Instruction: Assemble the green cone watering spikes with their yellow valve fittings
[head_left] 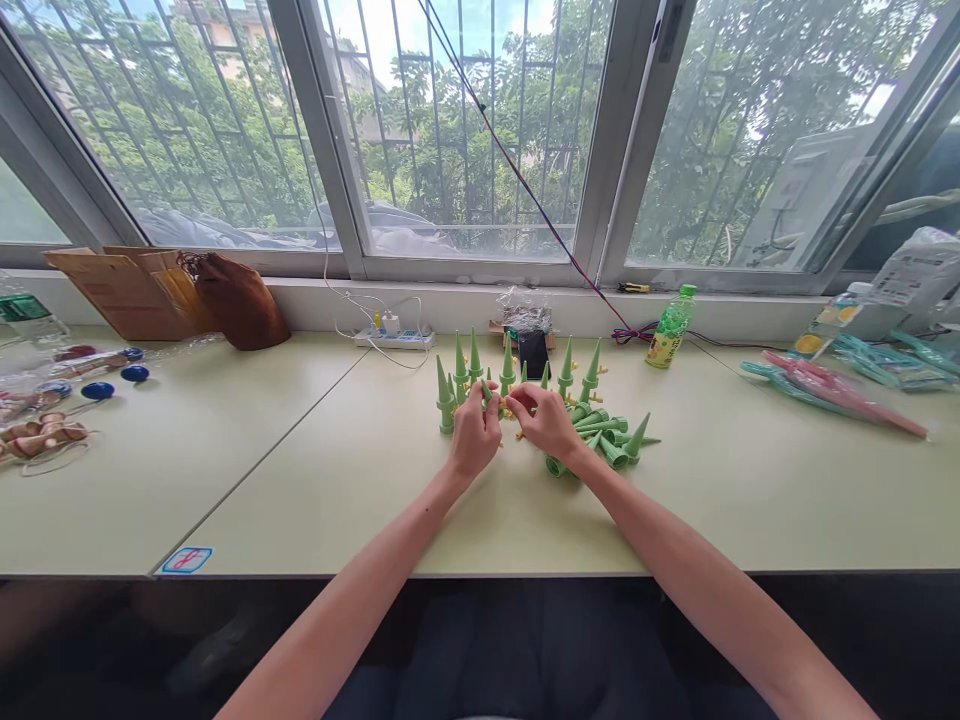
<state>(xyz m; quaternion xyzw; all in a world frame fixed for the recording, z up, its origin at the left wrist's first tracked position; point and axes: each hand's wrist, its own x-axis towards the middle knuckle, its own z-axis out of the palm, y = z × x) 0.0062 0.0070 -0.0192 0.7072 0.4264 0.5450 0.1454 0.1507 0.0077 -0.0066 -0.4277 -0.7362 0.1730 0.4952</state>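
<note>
My left hand [475, 436] is closed around a green plastic cone [486, 391], its tip partly hidden by the fingers. Close beside it, my right hand [546, 422] pinches something small and yellow, mostly covered by the fingertips. Behind both hands stand several upright green cones [460, 365], some with small yellow pieces [597, 398] at their sides. A heap of green cones [611, 440] lies on its side by my right wrist, with one cone [637, 438] tilted up at its right edge.
A white power strip [395, 339] and a black object [533, 352] sit behind the cones. At the back right stands a green bottle [671, 327]; pink and teal wrapped items [840, 390] lie farther right. A brown bag [236, 302] and loose trinkets [46, 432] occupy the left.
</note>
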